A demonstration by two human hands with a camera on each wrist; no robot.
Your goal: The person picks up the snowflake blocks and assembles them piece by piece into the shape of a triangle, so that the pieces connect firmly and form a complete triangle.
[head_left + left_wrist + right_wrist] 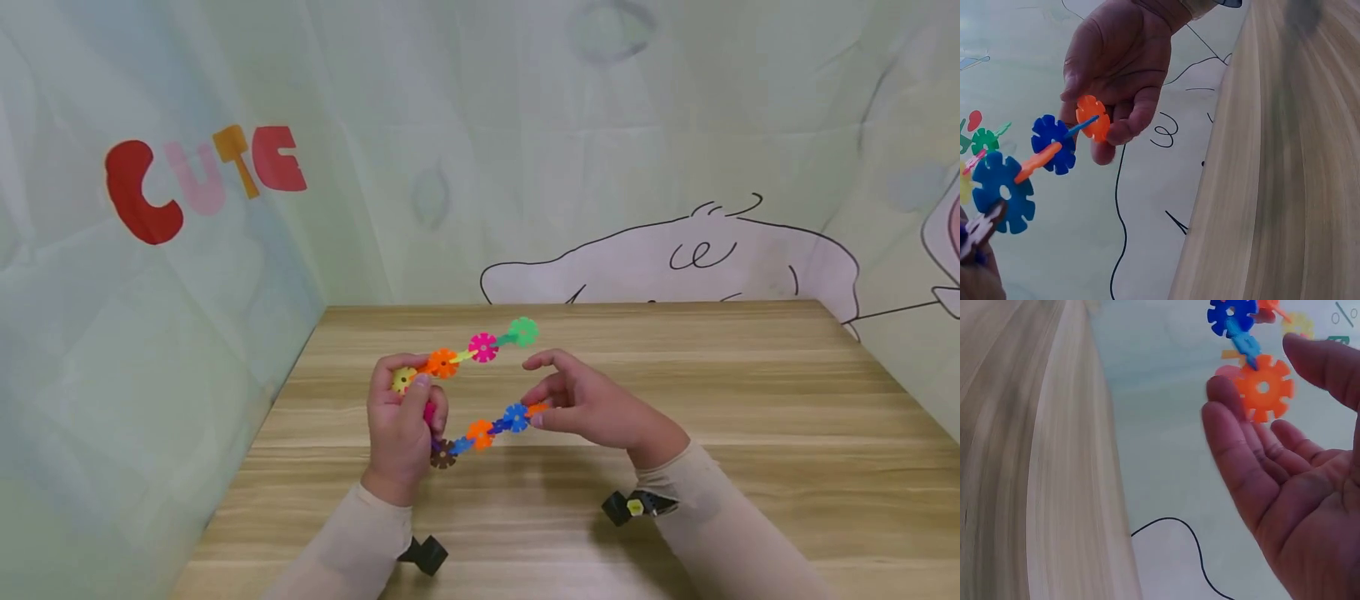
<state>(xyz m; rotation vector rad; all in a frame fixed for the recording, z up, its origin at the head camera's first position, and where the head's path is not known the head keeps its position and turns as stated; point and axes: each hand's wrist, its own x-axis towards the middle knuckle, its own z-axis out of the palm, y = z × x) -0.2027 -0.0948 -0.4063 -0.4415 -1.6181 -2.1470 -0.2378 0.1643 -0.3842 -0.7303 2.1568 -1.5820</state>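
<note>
Above the table, my left hand [397,437] grips a bent chain of slotted plastic snowflake discs near its middle, the thumb and curled fingers covering part of it. The upper arm of the chain runs through an orange disc [443,363] and a pink disc [483,354] to a green disc [523,325]. From below the hand, the lower arm passes a brown disc [442,461] and a blue disc [510,414]. It ends in an orange disc [1275,400]. Right at that end disc is my right hand [600,404], fingertips beside it and thumb spread away in the right wrist view.
The wood-grain table [600,533] lies beneath both hands. Printed cloth walls [375,192] stand behind it and at the left, with CUTE lettering and a line-drawn animal. Each wrist wears a small black camera [430,556].
</note>
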